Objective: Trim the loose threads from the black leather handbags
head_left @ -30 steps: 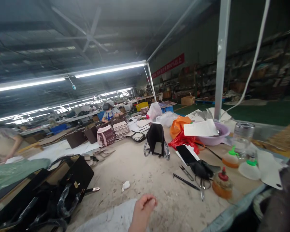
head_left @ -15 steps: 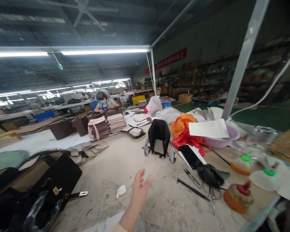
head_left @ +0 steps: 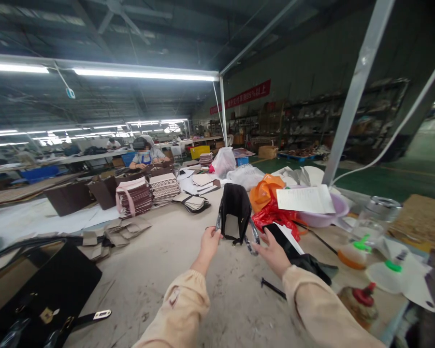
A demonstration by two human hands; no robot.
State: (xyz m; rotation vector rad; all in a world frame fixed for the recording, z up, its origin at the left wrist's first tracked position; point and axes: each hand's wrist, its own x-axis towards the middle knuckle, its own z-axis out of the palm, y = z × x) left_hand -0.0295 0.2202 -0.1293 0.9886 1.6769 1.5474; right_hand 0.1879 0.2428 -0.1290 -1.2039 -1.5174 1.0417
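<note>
A small black bag (head_left: 237,200) stands on the worktable (head_left: 235,295) in front of me, its hollow side facing me. Two plastic-wrapped handles stick out at its sides. My left hand (head_left: 208,245) is closed, thumb and fingers pinching the left handle (head_left: 218,221). On the other side, my right hand (head_left: 274,252) is at the right handle (head_left: 253,236), thumb close to it and index finger apart from the thumb. Whether that thumb touches the handle I cannot tell. A larger black handbag (head_left: 63,285) with a metal clasp lies at the lower left.
Stacked brown panels (head_left: 135,197) and cream pieces (head_left: 164,188) line the far left. Right of the bag are red plastic (head_left: 270,212), a phone (head_left: 281,238), a purple basin (head_left: 342,205) and glue bottles (head_left: 358,302). A co-worker (head_left: 145,153) sits beyond.
My left hand has reached forward from bare tabletop to the small bag's left handle. My right hand has come into view beside the right handle. The view has turned slightly right.
</note>
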